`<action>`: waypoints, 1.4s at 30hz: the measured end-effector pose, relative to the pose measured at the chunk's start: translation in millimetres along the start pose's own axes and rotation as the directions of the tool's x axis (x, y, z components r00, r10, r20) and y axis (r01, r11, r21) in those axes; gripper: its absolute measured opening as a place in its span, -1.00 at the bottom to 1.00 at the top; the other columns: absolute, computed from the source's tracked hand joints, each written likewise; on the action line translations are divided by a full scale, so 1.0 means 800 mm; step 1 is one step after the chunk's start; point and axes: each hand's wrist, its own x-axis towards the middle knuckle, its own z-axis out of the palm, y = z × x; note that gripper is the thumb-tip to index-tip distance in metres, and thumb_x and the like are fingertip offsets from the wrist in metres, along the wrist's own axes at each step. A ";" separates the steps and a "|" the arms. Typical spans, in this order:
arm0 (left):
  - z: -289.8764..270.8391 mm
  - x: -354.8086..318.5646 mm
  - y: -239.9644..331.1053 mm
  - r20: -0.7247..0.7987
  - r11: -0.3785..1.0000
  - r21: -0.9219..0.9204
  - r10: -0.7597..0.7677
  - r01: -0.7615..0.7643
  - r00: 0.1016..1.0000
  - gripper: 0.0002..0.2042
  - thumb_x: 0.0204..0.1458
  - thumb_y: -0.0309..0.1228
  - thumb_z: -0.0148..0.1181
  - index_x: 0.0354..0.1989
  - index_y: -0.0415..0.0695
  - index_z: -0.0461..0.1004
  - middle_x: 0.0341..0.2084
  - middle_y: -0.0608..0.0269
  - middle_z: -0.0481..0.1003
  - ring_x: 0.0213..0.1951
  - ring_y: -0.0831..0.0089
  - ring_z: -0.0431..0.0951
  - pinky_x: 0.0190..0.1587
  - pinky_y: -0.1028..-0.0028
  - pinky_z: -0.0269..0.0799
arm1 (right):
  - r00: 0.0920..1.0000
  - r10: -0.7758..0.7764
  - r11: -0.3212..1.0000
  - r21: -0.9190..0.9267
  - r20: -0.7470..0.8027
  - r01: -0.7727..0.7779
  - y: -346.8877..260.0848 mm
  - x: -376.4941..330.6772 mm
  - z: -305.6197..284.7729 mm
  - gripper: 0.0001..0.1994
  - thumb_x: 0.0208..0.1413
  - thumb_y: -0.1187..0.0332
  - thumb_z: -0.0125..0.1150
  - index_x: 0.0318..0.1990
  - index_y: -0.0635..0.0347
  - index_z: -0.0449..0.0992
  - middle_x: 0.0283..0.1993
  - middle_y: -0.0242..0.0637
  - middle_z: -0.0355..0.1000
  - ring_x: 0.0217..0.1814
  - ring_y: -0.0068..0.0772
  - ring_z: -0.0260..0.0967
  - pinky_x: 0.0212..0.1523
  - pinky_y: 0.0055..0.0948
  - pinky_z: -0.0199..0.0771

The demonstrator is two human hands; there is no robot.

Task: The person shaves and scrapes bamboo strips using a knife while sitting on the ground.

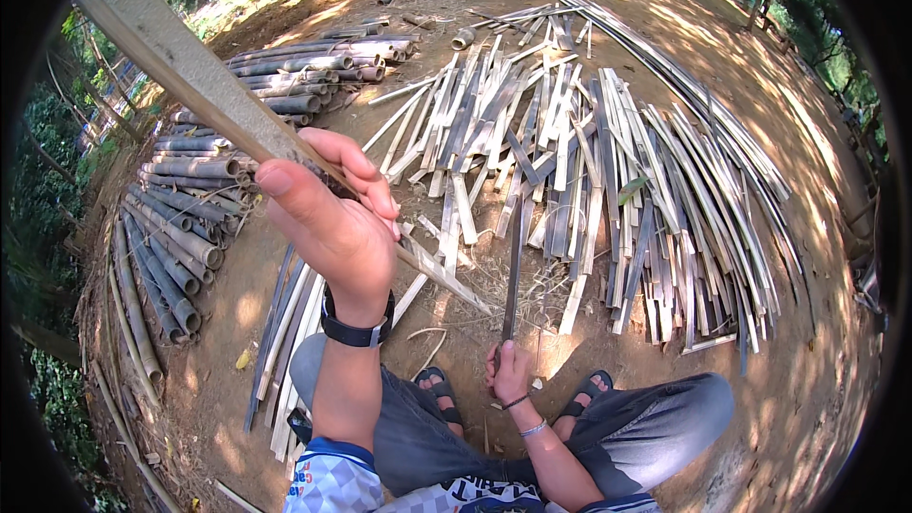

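Two hands are busy over a dirt yard strewn with bamboo. The left hand (332,218), wearing a black wristband (356,331), is raised close to the camera with its fingers curled tight around a long bamboo strip (180,71) that slants from the far left down toward the ground in front of the knees. The right hand (508,372) sits low and near, between two sandalled feet, closed around the handle of a long dark blade (514,266) that stands nearly upright, its tip pointing away. Beyond the blade, split bamboo slats (570,142) fan across the ground, and whole bamboo poles (185,218) lie stacked on the left.
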 end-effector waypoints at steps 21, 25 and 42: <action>-0.123 0.037 -0.020 -0.205 1.000 -0.013 -0.006 0.004 0.979 -0.33 0.07 0.38 -0.44 -0.52 -0.06 0.21 -0.79 0.36 0.16 -0.81 0.56 0.15 -0.79 0.62 0.08 | 0.944 0.244 0.969 -0.013 0.222 -0.247 0.021 -0.023 0.020 -0.50 0.30 -0.02 -0.18 -0.51 0.23 0.34 -0.73 -0.42 0.21 -0.80 -0.59 0.11 -0.76 -0.52 0.12; -0.129 0.037 -0.021 -0.271 0.997 -0.073 -0.006 -0.014 0.963 -0.34 0.07 0.37 -0.37 -0.51 -0.07 0.23 -0.78 0.37 0.19 -0.82 0.57 0.17 -0.80 0.63 0.10 | 0.950 0.039 0.997 -0.069 0.309 -0.018 0.006 -0.044 0.066 -0.52 0.29 0.06 -0.13 -0.54 0.27 0.36 -0.72 -0.40 0.25 -0.74 -0.58 0.16 -0.68 -0.47 0.14; -0.120 0.026 -0.015 -0.252 0.999 0.034 0.029 -0.022 0.967 -0.34 0.07 0.38 -0.40 -0.53 -0.04 0.23 -0.82 0.39 0.18 -0.82 0.60 0.11 -0.81 0.65 -0.01 | 0.987 0.049 0.976 -0.216 0.152 -0.015 0.031 -0.024 0.061 -0.50 0.29 0.06 -0.12 -0.57 0.27 0.39 -0.67 -0.36 0.36 -0.64 -0.54 0.31 -0.58 -0.47 0.28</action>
